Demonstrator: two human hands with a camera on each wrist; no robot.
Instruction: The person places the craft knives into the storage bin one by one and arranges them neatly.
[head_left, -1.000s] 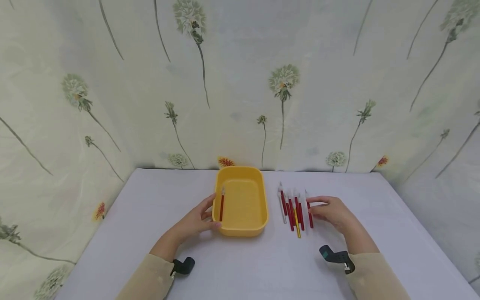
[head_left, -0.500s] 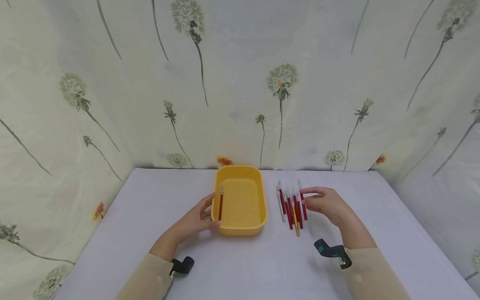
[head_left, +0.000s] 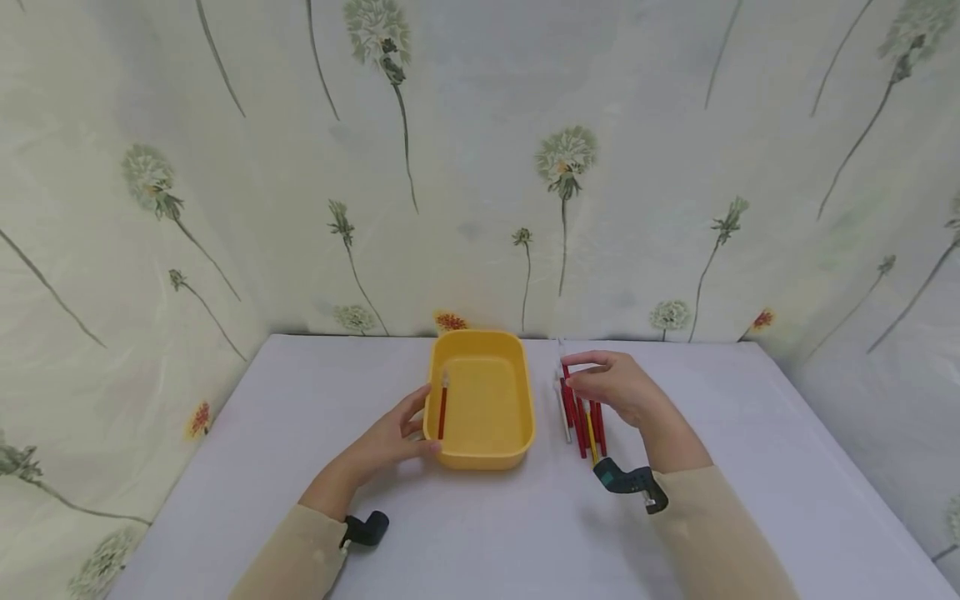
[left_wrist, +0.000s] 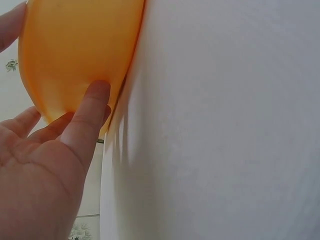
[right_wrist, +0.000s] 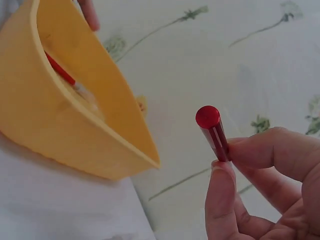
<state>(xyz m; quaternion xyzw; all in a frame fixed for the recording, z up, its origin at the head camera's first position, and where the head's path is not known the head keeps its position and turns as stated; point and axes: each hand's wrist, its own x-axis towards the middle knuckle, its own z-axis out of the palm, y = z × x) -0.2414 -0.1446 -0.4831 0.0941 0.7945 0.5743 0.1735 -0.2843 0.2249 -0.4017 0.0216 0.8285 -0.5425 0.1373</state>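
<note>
In the head view my left hand [head_left: 386, 442] holds the near left side of a yellow plastic tray [head_left: 486, 461], thumb at the front corner. The left wrist view shows its fingers against the tray's outer wall [left_wrist: 80, 45]. One red pencil [head_left: 443, 412] with a clear cap lies inside along the left wall. My right hand [head_left: 618, 387] pinches another red pencil [right_wrist: 214, 131] between thumb and fingers, raised with its flat red end toward the right wrist camera. Beneath that hand lie several red pencils [head_left: 581, 429], a silver one [head_left: 564, 417] and a yellow one [head_left: 592, 437].
A white tabletop [head_left: 480, 542] carries the tray and pencils. Behind it and at both sides hangs a pale cloth [head_left: 465, 167] printed with dandelions. Dark camera mounts sit on both wrists, the right mount [head_left: 628, 482] over the near end of the pencils.
My right hand has lifted the rightmost red pencil and carried it left and away from me, over the other pencils toward the tray. The left hand and tray stay where they were.
</note>
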